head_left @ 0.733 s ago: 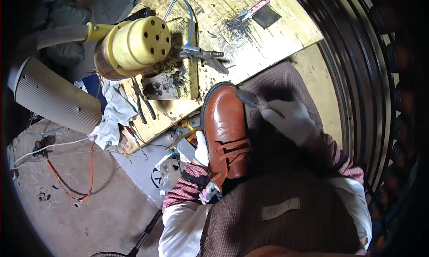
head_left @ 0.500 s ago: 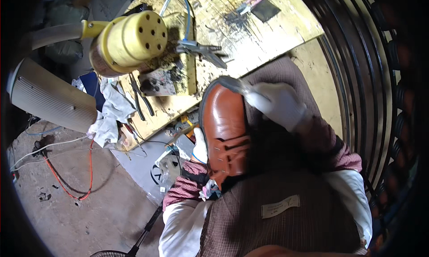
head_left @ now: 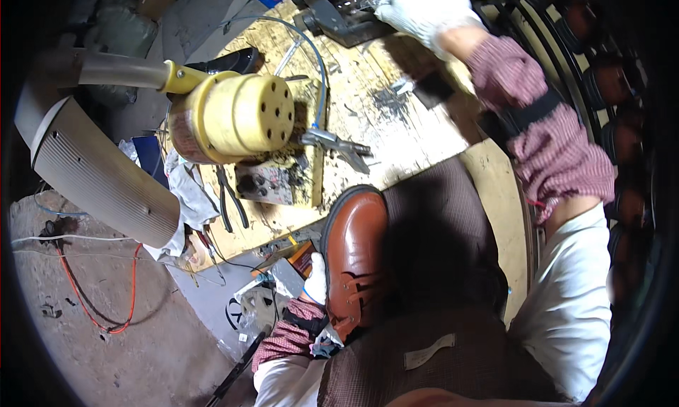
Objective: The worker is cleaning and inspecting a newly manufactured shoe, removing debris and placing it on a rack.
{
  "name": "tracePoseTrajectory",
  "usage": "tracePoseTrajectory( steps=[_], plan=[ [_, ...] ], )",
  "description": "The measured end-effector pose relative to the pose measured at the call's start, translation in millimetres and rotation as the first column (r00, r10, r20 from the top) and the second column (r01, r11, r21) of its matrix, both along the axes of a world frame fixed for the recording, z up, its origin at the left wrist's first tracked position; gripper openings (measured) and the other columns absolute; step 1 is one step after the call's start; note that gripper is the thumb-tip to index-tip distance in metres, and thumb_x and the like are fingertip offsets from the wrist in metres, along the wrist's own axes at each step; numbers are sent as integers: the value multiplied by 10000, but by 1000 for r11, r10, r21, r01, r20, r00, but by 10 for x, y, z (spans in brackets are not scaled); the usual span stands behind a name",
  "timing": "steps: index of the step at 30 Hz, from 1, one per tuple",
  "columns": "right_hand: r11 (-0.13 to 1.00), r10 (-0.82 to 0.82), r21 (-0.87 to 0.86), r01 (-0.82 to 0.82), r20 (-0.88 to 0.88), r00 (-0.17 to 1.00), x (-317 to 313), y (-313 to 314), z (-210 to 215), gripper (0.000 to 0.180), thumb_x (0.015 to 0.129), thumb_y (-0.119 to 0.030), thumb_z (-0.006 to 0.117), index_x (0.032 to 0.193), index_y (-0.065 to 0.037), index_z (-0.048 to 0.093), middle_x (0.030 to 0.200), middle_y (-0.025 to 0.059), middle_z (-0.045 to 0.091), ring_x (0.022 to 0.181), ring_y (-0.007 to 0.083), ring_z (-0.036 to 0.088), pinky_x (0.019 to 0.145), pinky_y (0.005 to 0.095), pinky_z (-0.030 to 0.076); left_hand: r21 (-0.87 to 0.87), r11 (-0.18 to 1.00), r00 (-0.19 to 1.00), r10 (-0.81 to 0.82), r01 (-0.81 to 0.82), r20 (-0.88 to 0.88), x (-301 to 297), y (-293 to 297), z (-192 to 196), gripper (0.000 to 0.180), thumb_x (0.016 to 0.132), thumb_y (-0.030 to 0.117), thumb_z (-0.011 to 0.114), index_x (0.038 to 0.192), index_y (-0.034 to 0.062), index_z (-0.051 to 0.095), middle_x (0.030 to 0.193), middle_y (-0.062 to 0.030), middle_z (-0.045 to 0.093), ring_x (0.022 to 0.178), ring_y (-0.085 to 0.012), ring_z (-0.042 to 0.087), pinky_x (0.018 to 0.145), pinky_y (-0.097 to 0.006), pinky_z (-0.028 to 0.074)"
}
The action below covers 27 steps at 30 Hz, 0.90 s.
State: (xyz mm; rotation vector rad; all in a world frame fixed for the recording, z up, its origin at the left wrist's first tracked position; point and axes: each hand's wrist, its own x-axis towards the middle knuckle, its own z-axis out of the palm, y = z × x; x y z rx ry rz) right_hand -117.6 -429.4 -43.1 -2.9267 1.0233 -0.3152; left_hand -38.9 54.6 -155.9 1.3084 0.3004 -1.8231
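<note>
Brown shoe held in the lap, right hand reaching far across the bench.

The gloved left hand (head_left: 316,280) clasps the side of the brown leather shoe (head_left: 353,255), which rests on the person's lap over dark checked cloth; its long axis runs near upright in the view, the rounded toe pointing away toward the bench and the laced end toward the body. Beyond the toe lies the worn wooden workbench (head_left: 396,131), paint-stained, with pliers (head_left: 339,147) and a yellow perforated drum (head_left: 237,117) on it. Farthest off, the gloved right hand (head_left: 424,7) rests on a dark metal tool (head_left: 339,14); whether it grips cannot be told. Bare concrete floor (head_left: 78,322) lies left, with a red cable (head_left: 106,308).
</note>
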Motion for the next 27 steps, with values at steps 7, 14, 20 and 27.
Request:
tracePoseTrajectory(
  steps=[7,14,20,27],
  plan=[
    [989,35,-139,-56,-148,988,247,-373,-31,261,855,-223,576,712,-85,744,700,148,698,640,333,696,595,444,537,89,990,975,93,-113,204,-89,-79,-46,881,1033,723,252,1510,15,469,1468,-155,566,1307,-277,565,1129,-382,442],
    [658,-196,748,-92,288,937,-636,589,-49,487,983,-490,646,840,-25,674,690,64,646,577,159,639,543,321,505,-32,998,992,52,-49,118,107,157,-458,957,962,826,215,1608,129,324,1529,-156,496,1318,-326,558,1070,-477,509],
    [366,-152,927,-77,141,978,-1255,2053,-390,201,965,-236,649,1007,-64,743,770,78,680,580,189,674,557,319,533,-202,783,544,199,-589,-815,12,63,-558,1023,915,867,215,1626,134,268,1607,-161,389,1431,-358,441,1191,-533,382],
    [188,-367,980,70,3,930,-1409,2284,-482,335,983,-385,652,950,-64,740,625,94,649,576,202,678,569,337,526,-136,819,706,383,-558,-596,-82,325,-994,857,989,735,312,1615,151,291,1584,-165,414,1388,-367,481,1106,-544,452]
  ],
)
